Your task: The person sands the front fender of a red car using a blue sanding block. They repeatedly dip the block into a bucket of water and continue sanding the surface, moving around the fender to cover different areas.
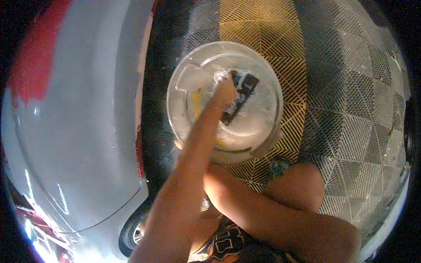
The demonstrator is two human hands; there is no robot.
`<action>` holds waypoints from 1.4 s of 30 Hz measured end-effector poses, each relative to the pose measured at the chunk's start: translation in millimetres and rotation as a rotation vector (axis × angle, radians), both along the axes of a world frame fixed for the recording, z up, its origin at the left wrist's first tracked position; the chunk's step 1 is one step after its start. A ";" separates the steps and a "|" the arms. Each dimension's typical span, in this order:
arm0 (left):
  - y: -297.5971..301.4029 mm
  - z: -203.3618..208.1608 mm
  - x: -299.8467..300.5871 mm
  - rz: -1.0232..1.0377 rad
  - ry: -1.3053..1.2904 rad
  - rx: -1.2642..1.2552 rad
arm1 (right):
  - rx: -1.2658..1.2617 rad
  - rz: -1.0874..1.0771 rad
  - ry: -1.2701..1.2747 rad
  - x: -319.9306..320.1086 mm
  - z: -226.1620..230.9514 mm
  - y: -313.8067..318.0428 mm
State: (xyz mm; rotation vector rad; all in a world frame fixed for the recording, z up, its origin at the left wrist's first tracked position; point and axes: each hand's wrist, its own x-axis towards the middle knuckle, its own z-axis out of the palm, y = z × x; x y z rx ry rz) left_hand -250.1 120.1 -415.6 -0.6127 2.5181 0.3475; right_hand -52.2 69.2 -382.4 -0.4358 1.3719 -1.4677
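Note:
My left hand point(226, 90) is closed in a round whitish tub point(272, 74), blurred by motion. Something white, perhaps suds or cloth, shows at its fingers; what it grips is unclear. Touching or just beside it, a long dark block-like piece point(247, 93) lies slantwise with whitish foam around it. Yellow marks point(195, 103) show inside the tub, left of my wrist. My right arm point(263, 204) passes beneath my left forearm. Of my right hand, only what looks like a fingertip point(177, 144) shows beside the tub's near left side; the rest is hidden.
To the left stands a car body panel point(94, 109), grey with red paint areas, with a wheel point(131, 232) below. The floor has ribbed tiles in grey and yellow point(263, 26). My bent knee point(307, 182) and a shoe point(278, 166) are close to the tub's near right.

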 end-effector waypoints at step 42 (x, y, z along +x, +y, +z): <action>-168.1 305.4 163.5 -0.521 0.417 -1.483 | -0.387 0.001 -0.633 -119.0 100.8 -96.4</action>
